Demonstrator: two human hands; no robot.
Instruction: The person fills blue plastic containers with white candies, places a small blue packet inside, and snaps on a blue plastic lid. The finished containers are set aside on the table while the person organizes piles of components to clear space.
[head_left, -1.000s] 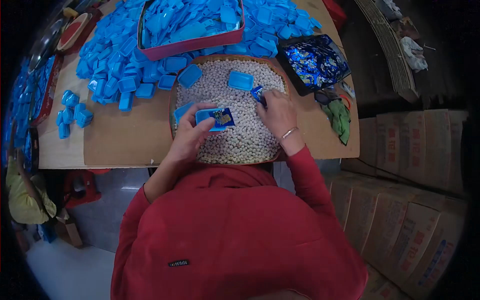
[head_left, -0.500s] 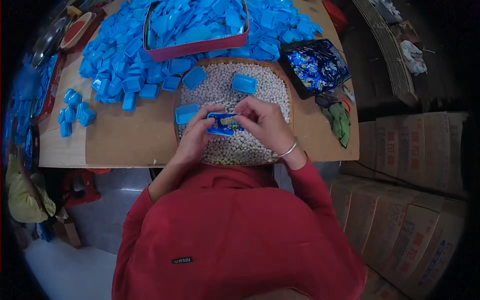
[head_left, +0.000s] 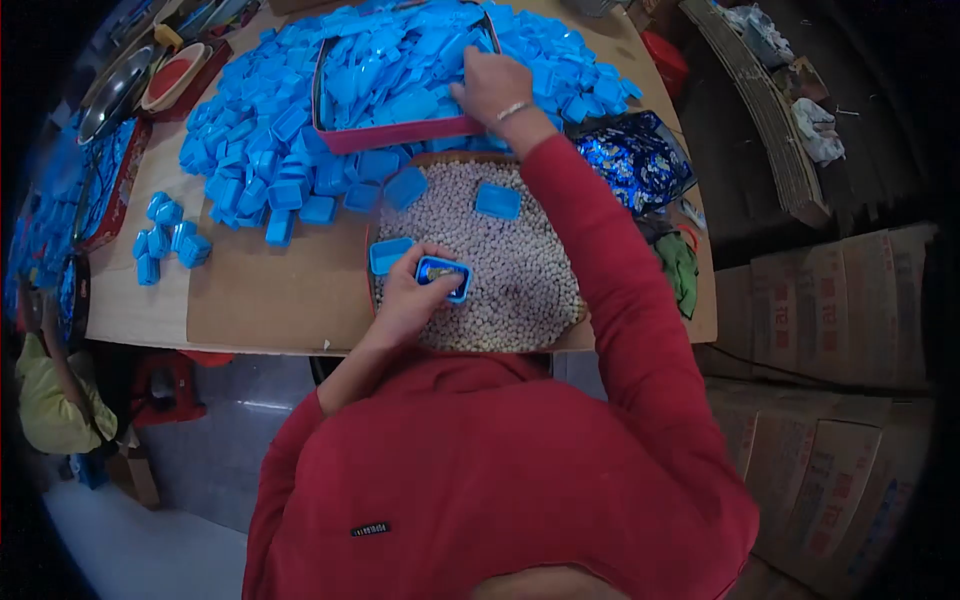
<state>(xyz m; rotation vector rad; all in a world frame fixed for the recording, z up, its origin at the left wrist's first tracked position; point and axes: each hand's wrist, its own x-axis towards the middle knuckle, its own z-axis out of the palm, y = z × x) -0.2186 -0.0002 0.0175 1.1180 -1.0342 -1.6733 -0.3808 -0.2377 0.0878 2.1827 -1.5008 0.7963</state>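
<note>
Blue tray pinched by fingers of left hand; right hand at pink tin, fingers' grip unclear.

Black label on red top: "POPULA…", rest blurred | cartons: red characters, too blurred to read

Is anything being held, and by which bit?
The left grip holds a small blue tray by its left side. Whether the right grip holds anything cannot be told.

The tabletop holds a heap of blue trays — plus a pellet-filled tub and a green cloth.
</note>
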